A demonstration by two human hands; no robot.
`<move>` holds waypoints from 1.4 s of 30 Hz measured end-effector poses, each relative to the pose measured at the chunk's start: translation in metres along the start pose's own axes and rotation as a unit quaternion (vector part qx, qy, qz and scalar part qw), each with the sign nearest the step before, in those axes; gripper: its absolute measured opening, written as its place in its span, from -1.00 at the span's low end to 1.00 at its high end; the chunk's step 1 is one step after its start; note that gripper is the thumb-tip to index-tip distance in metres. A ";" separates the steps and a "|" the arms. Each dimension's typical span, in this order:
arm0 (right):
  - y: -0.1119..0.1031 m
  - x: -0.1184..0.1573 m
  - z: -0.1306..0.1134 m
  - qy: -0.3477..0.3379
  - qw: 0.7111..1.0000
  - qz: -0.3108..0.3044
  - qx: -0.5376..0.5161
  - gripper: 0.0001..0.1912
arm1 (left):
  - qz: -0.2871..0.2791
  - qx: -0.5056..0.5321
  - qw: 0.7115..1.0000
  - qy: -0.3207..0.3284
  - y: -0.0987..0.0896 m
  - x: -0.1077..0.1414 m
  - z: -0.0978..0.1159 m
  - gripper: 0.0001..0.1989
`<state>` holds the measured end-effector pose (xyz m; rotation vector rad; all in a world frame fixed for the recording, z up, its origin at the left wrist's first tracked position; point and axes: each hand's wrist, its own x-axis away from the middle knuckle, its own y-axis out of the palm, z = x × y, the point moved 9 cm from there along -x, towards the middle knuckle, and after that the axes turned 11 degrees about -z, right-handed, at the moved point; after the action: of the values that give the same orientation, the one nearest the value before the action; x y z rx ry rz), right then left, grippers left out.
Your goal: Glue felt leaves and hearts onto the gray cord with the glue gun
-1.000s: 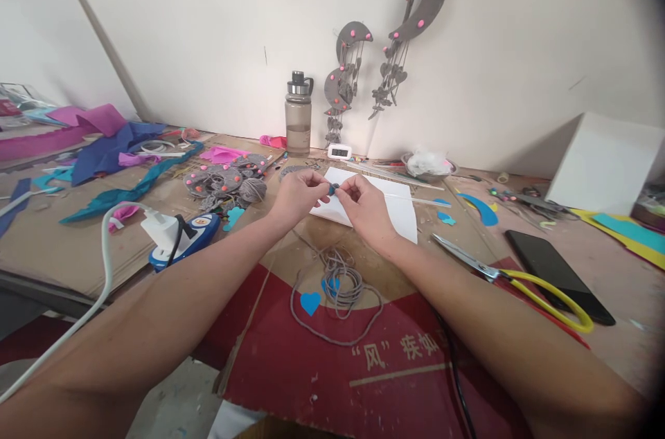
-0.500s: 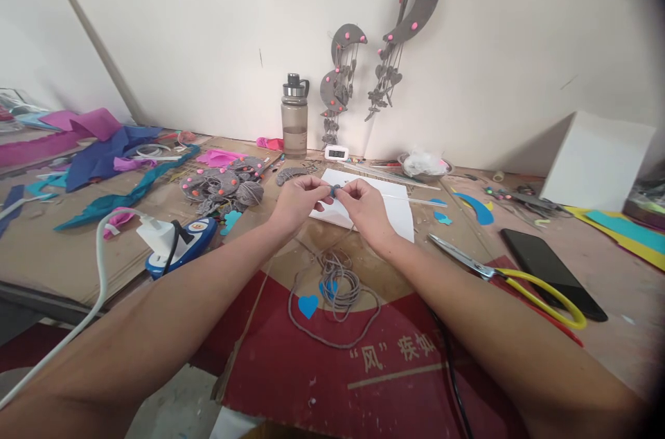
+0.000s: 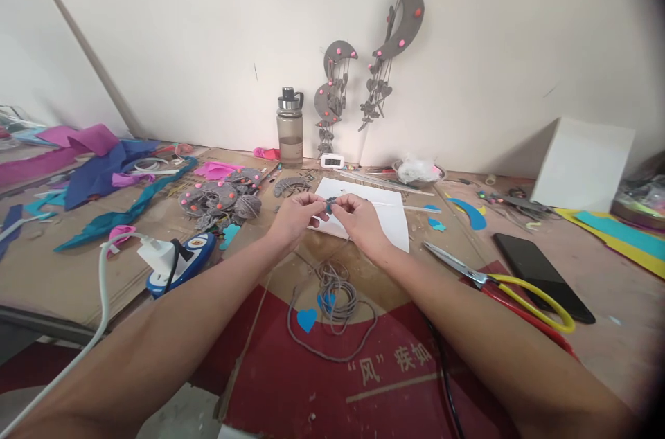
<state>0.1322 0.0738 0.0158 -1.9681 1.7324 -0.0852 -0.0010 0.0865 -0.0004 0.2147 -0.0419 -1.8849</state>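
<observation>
My left hand point(image 3: 298, 219) and my right hand point(image 3: 359, 220) meet above a white sheet point(image 3: 392, 223). Between their pinched fingertips is a small dark blue-grey piece point(image 3: 329, 203), mostly covered by the fingers. Its exact shape is too small to tell. Grey yarn point(image 3: 340, 300) lies in loose coils on the cardboard below the hands. Beside the coils is a blue paper heart point(image 3: 307, 319), and another blue piece shows partly under the yarn.
Scissors point(image 3: 483, 278) and a black phone point(image 3: 543, 276) lie to the right. A power strip point(image 3: 192, 259) with a white cable is at the left. Behind stand a bottle point(image 3: 289, 131) and a small clock point(image 3: 332, 161). Grey moon ornaments point(image 3: 408, 23) hang on the wall.
The camera view has tilted up slightly, so the wall's top edge now shows. Both hands remain together at the small piece, with only slight finger movement.
</observation>
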 end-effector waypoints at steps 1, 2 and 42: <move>0.001 -0.001 0.002 0.005 1.000 -0.005 -0.004 -0.79 | 0.003 -0.004 1.000 0.000 -0.002 -0.001 -0.001 -0.85; 0.002 -0.001 0.005 0.012 1.000 -0.010 -0.010 -0.78 | 0.008 -0.017 1.000 0.004 -0.004 -0.002 -0.001 -0.84; -0.041 -0.010 0.045 0.195 0.906 -0.089 0.366 -0.57 | 0.066 0.001 0.998 0.016 -0.036 -0.011 -0.022 -0.76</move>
<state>0.1844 0.1007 -0.0029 -1.5750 1.4161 -1.0926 -0.0277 0.1095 -0.0252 0.2375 -0.0367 -1.7491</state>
